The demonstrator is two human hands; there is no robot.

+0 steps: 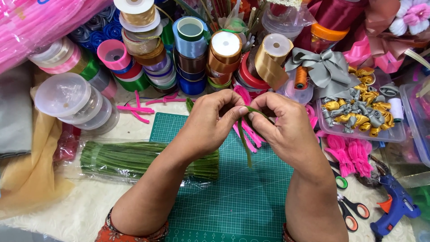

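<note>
My left hand (212, 120) and my right hand (280, 125) meet above a green cutting mat (237, 197). Together they pinch a bent green pipe cleaner (245, 143), whose end hangs down toward the mat. Pink pipe cleaner pieces (251, 134) lie under and behind the fingers, partly hidden. A clear bag of green pipe cleaners (134, 159) lies on the mat's left edge, just under my left forearm.
Stacks of ribbon spools (188, 49) crowd the back. A clear tray of gold and silver ribbon roses (358, 114) sits at right, with a grey bow (324, 67), pink pipe cleaner bundles (347, 154), scissors (354, 208) and a blue glue gun (396, 206). Loose pink pieces (136, 110) lie left.
</note>
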